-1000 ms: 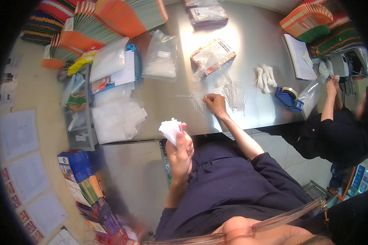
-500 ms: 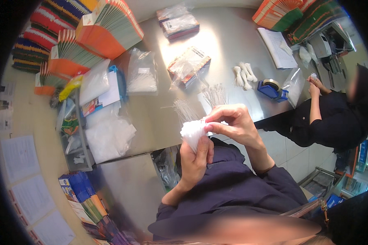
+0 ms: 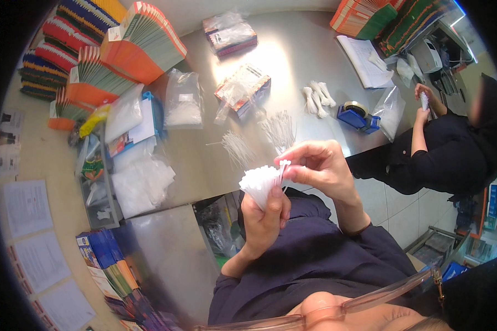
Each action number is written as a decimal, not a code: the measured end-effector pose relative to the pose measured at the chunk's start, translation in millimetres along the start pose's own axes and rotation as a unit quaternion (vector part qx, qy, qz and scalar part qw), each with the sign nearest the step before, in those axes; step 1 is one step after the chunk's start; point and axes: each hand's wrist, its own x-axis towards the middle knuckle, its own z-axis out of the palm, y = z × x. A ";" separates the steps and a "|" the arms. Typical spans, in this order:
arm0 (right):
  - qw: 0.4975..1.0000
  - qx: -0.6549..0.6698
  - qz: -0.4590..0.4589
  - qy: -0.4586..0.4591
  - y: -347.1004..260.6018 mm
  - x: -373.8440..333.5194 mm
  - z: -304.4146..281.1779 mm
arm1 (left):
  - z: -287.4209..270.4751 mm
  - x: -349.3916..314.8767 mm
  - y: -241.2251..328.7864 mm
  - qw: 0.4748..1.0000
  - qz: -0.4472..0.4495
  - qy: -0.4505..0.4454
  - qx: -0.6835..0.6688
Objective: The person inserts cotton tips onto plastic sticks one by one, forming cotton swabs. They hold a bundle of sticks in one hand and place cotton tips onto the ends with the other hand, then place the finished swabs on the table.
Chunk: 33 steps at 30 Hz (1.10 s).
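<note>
- Left hand (image 3: pixel 264 218) of mine is wrapped around a thick bundle of thin white strips (image 3: pixel 259 182), thumb laid along its near side, the small heads fanned at the top.
- With my right hand (image 3: pixel 326 168) I pinch a few white strips (image 3: pixel 284 164) between thumb and forefinger, just beside the right edge of the bundle; whether they touch it I cannot tell.
- Both my hands are raised by the near edge of the metal table (image 3: pixel 207 175), in front of my dark clothing.
- Beyond them lie two loose piles of the same kind: a left pile (image 3: pixel 238 151) and, slightly farther off, a right pile (image 3: pixel 279 131).
- Far behind these is a printed box (image 3: pixel 246 83) with clear plastic over it.
- To the right I see several tied white bunches (image 3: pixel 317 99), then a blue tape dispenser (image 3: pixel 359 118) and a clear bag (image 3: pixel 391 116).
- Left of the box stands or lies a clear pouch (image 3: pixel 183 107) with white contents; nearer on the left is a heap of clear plastic bags (image 3: pixel 141 185).
- At the far right a co-worker (image 3: pixel 444 149) in dark clothes holds a small white bunch (image 3: pixel 423 101).
</note>
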 end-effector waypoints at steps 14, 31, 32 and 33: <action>1.000 -0.006 -0.009 0.005 -4.4 -12.5 -3.8 | 13.3 -6.1 -3.4 1.000 0.017 -0.024 -0.002; 0.999 0.033 -0.022 -0.024 -8.8 -19.5 -15.6 | 22.0 -10.7 -8.3 0.999 0.009 -0.016 -0.033; 0.999 0.035 -0.017 -0.022 -9.5 -20.6 -15.1 | 22.3 -11.0 -8.7 0.999 0.006 -0.016 -0.036; 0.999 0.023 -0.019 -0.028 -10.2 -21.3 -15.7 | 22.6 -11.2 -9.2 0.999 0.002 -0.016 -0.039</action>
